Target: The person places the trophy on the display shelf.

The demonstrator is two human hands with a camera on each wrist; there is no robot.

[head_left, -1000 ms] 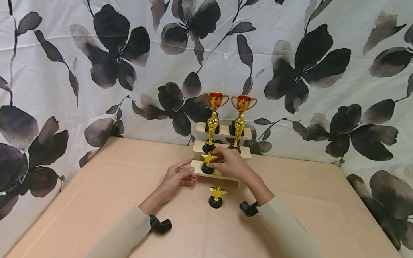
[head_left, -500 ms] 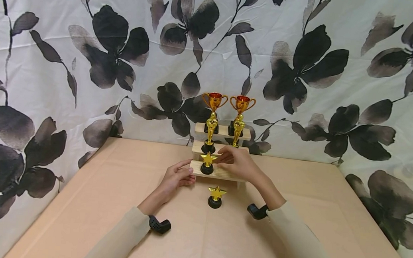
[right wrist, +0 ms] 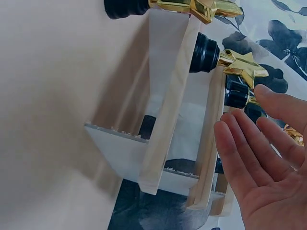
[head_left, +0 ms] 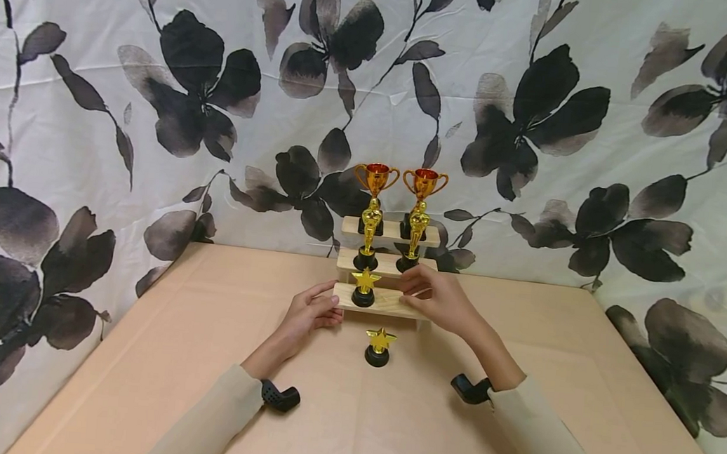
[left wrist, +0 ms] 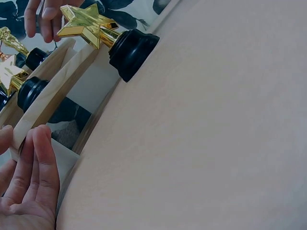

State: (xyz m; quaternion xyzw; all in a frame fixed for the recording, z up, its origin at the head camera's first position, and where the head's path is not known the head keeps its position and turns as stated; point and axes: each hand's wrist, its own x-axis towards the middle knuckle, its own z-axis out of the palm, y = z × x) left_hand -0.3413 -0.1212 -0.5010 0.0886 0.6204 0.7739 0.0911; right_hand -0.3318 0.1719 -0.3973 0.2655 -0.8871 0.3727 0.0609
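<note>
A three-step wooden display stand (head_left: 390, 301) stands before the cloth. My left hand (head_left: 308, 316) holds the left end of its lowest board, thumb and fingertips at the plank in the left wrist view. One gold star trophy (head_left: 364, 283) on a black base is upright on that board's left half. Another star trophy (head_left: 378, 349) stands on the table in front. At the board's right end is my right hand (head_left: 443, 299), holding nothing; its fingers (right wrist: 247, 155) are extended and slightly bent in the right wrist view.
Two gold figure trophies (head_left: 371, 226) occupy the middle step. Behind them, two orange-gold cup trophies (head_left: 377, 179) top the stand. A floral cloth (head_left: 535, 126) hangs at the table's back edge. The table (head_left: 239, 282) has a peach cover.
My right hand has left the star trophy on the lowest board and moved right, to the board's right end. The left hand keeps its place on the stand.
</note>
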